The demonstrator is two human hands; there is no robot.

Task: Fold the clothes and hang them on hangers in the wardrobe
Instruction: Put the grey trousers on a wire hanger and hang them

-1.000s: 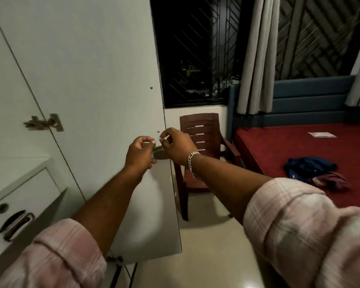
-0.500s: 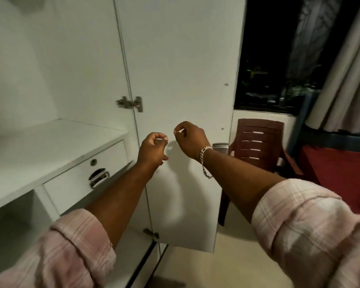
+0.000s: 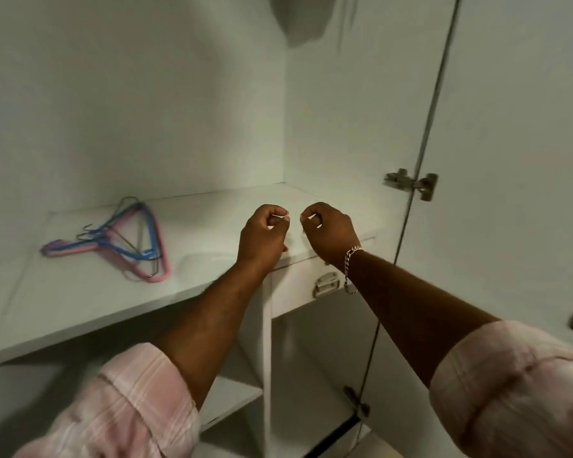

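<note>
Pink checked sleeves (image 3: 123, 411) reach forward into the open wardrobe (image 3: 179, 94). The left hand (image 3: 262, 236) and the right hand (image 3: 329, 231), which wears a chain bracelet (image 3: 351, 259), hover close together above the drawer (image 3: 298, 285), fingers curled, holding nothing I can make out. Farther back on the left, pink and blue hangers (image 3: 126, 241) lie heaped on the white shelf (image 3: 63, 292).

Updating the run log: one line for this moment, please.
stage: at open wardrobe | left hand: curled, empty | right hand: curled, empty | hangers: piled on shelf, untouched | clothes: none visible
</note>
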